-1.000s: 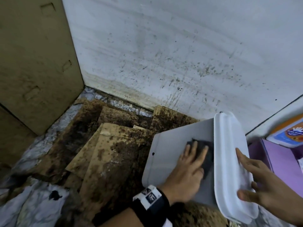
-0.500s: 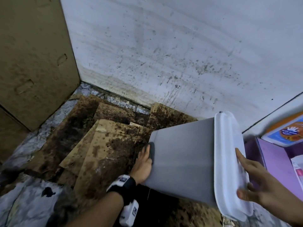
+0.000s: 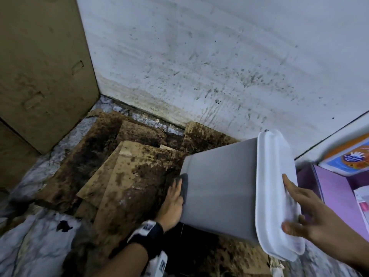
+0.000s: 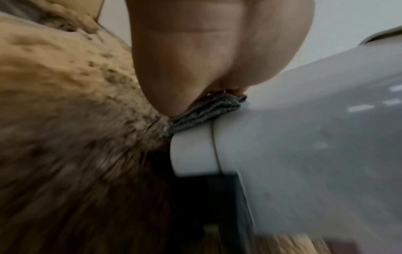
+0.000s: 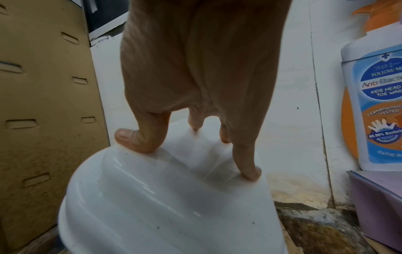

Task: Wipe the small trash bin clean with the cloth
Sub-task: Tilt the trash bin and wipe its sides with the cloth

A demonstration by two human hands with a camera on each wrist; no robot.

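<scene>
The small grey trash bin [image 3: 219, 192] is tipped on its side above the floor, its white lid [image 3: 273, 176] facing right. My left hand [image 3: 175, 194] presses a folded dark grey cloth [image 3: 184, 184] flat against the bin's bottom end. In the left wrist view the cloth [image 4: 206, 111] is bunched between my fingers and the rounded base edge of the bin [image 4: 304, 137]. My right hand [image 3: 295, 206] steadies the bin with spread fingers, and their fingertips [image 5: 250, 170] press on the lid [image 5: 163, 206].
Stained, mouldy cardboard sheets [image 3: 129, 176] cover the floor under the bin. A brown cardboard box [image 3: 40, 76] stands on the left, a spattered white wall [image 3: 219, 66] behind. At the right are a purple box [image 3: 335, 192] and a body-wash bottle [image 5: 374, 103].
My left hand slid the cloth from the bin's upper side down to its bottom end. The bin's flat side turned towards me. My right hand stayed on the lid.
</scene>
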